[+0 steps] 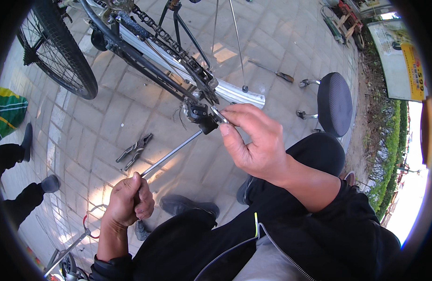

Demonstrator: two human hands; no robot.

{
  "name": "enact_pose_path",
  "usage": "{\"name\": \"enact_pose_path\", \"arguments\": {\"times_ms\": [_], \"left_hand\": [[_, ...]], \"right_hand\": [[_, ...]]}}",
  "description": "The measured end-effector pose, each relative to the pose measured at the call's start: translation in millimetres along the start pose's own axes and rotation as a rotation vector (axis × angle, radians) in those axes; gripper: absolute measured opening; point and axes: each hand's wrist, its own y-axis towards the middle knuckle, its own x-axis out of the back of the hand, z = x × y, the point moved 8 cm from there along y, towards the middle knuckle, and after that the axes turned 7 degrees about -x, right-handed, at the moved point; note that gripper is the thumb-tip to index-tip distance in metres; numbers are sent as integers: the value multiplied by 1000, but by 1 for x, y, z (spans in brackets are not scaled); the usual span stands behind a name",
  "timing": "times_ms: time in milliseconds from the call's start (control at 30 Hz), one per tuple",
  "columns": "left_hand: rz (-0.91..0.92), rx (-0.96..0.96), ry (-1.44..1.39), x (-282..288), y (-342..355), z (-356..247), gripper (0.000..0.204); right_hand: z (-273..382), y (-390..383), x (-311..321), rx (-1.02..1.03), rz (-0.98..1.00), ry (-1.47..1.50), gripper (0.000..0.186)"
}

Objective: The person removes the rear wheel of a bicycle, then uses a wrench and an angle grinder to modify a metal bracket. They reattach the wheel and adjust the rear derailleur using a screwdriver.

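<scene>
My left hand (130,200) is closed round the handle of what looks like a screwdriver (174,149), its handle hidden in my fist. The long steel shaft slants up to the right, its tip at the black rear derailleur (198,114) of a bicycle. My right hand (255,136) pinches a small silver metal piece (219,115) between thumb and fingers, right beside the derailleur. The fingers cover part of it, so its kind is unclear. The greasy chain (165,44) runs down along the dark bicycle frame (131,52) to the derailleur.
Pliers (135,151) lie on the paving left of the shaft. A brown-handled screwdriver (285,76) lies farther off, near a round black stool (335,104). A bicycle wheel (61,51) stands at upper left. Another person's shoe (50,184) shows at left.
</scene>
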Motion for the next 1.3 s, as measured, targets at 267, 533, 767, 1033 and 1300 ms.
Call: {"name": "enact_pose_path", "arguments": {"times_ms": [267,533,767,1033,1300], "left_hand": [[238,-132,14,-22,-2,-21,46],[132,-175,499,-6,-3,-27,37],[-314,-912,1757,-18,-11,-52,16],[-330,-801,1347,-21,-15,-59,39],[-397,-483,397,3,-2,-29,50]], "right_hand": [[-15,11,-4,-385,385,184,20],[-18,12,-8,-287,562,144,25],[-20,17,-9,-236,588,149,25],[-20,22,-3,-80,557,154,23],[-20,24,-6,-85,540,193,23]]}}
